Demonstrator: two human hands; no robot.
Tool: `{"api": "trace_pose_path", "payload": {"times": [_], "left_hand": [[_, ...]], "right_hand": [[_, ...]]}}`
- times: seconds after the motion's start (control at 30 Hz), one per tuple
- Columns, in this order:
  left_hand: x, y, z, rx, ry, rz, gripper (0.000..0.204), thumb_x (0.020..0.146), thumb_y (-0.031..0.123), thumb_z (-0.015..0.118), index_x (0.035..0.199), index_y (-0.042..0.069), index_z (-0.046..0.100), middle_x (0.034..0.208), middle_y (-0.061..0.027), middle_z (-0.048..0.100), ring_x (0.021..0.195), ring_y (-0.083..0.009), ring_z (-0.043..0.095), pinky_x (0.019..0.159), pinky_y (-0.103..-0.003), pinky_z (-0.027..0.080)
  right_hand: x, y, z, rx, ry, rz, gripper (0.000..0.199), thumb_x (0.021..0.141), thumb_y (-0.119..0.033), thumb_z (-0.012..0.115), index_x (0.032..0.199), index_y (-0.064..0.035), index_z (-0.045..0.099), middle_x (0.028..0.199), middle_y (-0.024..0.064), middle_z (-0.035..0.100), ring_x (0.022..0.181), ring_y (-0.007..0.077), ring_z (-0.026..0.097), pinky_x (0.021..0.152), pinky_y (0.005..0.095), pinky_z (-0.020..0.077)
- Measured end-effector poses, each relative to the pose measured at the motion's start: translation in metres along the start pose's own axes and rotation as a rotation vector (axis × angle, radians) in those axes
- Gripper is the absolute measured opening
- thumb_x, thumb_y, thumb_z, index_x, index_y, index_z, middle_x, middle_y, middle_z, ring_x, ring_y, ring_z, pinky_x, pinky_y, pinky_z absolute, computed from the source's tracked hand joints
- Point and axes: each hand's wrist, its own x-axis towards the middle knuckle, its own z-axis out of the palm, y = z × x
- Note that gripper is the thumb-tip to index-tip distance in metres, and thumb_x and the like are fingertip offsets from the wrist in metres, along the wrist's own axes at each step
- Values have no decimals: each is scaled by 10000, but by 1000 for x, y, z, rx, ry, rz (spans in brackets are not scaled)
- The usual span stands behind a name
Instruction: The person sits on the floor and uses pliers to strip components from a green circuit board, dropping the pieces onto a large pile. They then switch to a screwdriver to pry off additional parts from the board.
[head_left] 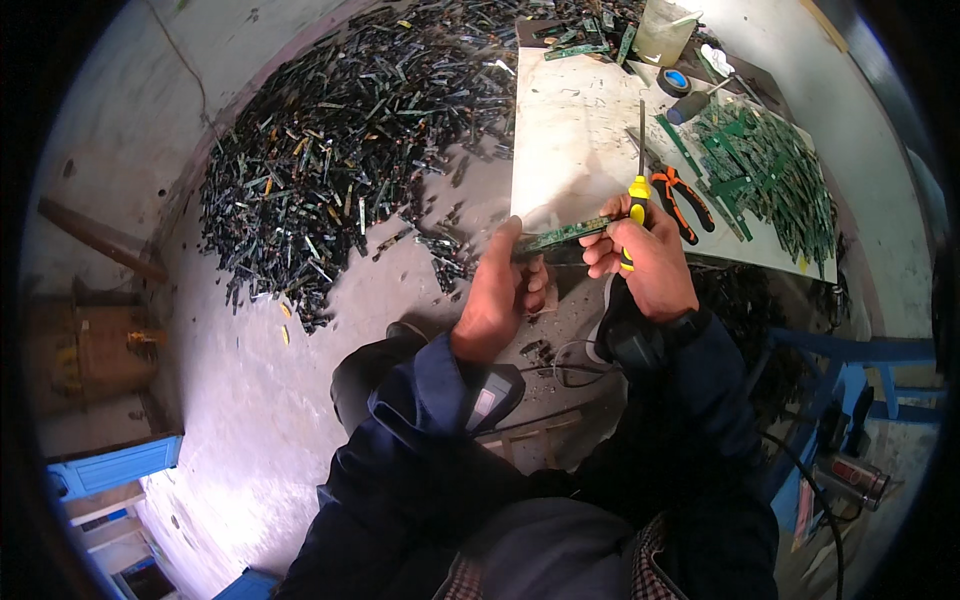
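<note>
L hand [497, 292] grips green circuit strip [565, 234] by end, over bench [575, 150] edge. R hand [650, 262] clamps yellow screwdriver [638, 190]. Green stack [770, 170] sorted; big floor heap [340, 150] seemingly left.

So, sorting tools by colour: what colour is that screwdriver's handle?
Yellow and black, on the screwdriver in the right hand; head view.

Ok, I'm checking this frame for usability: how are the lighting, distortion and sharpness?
Head view: heavy fisheye bending, with a black rim round the frame; daylight washes out the pale board on the table and the concrete floor; the left hand, right hand, the green circuit strip and the yellow-handled screwdriver are sharp at centre; the scrap pile turns soft and dark toward the edge.
</note>
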Motion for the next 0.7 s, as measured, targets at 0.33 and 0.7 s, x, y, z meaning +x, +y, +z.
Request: {"api": "trace_pose_path", "payload": {"times": [0.33,0.7], "left_hand": [[6,5,-16,-129,-5,-2,387,934,384,365,649,122,365,510,20,302,407,-112,243,422,-282,223],[6,6,-19,-143,7,-46,348,927,354,381,669,122,388,539,22,329,414,-92,244,411,-256,208]], "right_hand": [[-10,16,15,315,-78,107,167,847,-27,484,1012,-23,509,900,179,654,727,221,660,674,336,558],[-6,21,13,156,-25,55,121,884,-64,491,995,-49,536,897,146,664,696,178,653,617,295,553]]}}
